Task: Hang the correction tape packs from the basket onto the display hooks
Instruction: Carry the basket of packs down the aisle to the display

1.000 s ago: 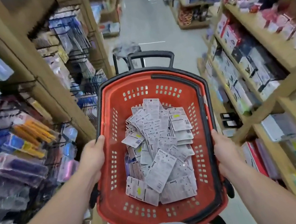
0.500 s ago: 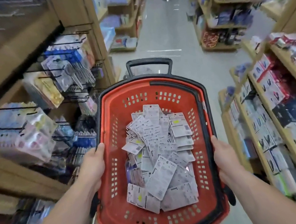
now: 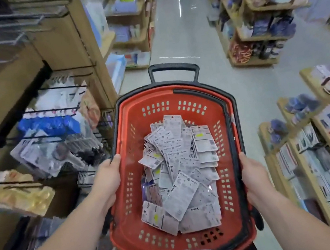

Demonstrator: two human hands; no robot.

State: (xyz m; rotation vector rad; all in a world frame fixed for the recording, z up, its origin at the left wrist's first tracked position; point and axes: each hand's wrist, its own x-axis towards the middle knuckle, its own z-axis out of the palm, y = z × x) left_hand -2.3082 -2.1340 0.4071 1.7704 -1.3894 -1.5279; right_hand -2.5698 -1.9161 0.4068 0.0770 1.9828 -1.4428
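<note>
A red plastic basket (image 3: 132, 129) with a black rim and handle is carried in front of me. My left hand (image 3: 108, 176) grips its left rim, thumb over the edge. My right hand (image 3: 251, 173) grips the right rim. Inside lies a loose pile of several white correction tape packs (image 3: 180, 174), most lying back side up. Black display hooks (image 3: 58, 88) stick out from the wooden panel on the left, some bare, some carrying packaged goods.
Wooden shelving with stationery lines both sides of the aisle. Low tiered shelves (image 3: 321, 144) stand close on the right. A grey floor (image 3: 181, 36) runs ahead; a person's legs and a red bin show at the far end.
The view has moved forward along the aisle and risen. The hook panel on the left shifted nearer and lower. Both hands keep the same hold on the basket.
</note>
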